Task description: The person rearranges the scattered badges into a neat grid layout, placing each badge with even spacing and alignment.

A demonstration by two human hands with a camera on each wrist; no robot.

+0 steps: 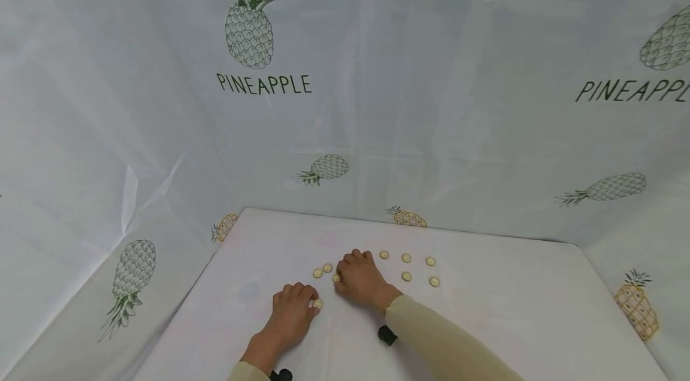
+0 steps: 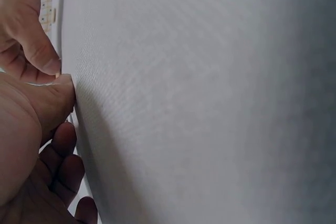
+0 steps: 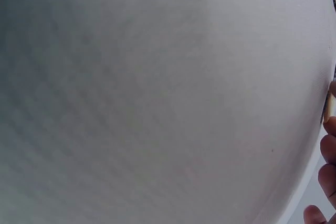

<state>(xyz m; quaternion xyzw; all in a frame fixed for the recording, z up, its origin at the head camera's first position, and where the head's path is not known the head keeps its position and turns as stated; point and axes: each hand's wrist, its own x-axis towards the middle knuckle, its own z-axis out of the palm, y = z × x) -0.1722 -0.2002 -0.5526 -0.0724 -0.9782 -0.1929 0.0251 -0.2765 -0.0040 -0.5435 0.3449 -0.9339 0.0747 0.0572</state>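
Note:
In the head view, my left hand [image 1: 291, 313] pinches a small round cream-coloured disc with a rim [image 1: 318, 304] between thumb and fingers, low over the white table. Its other fingers are curled in. Just beyond, to the right, my right hand [image 1: 360, 277] holds a similar disc [image 1: 336, 278] at its thumb side. That disc appears edge-on [image 3: 328, 106] at the fingertips in the right wrist view. Two loose discs lie close together left of the right hand, a nearer one [image 1: 317, 273] and a farther one [image 1: 327, 268]. In the left wrist view both hands overlap at the left edge.
Right of my right hand, several discs lie in two loose rows, among them a back-row disc [image 1: 406, 257] and a front-row disc [image 1: 434, 281]. The white table [image 1: 496, 309] ends at a pineapple-printed cloth [image 1: 463, 129] behind and at the sides.

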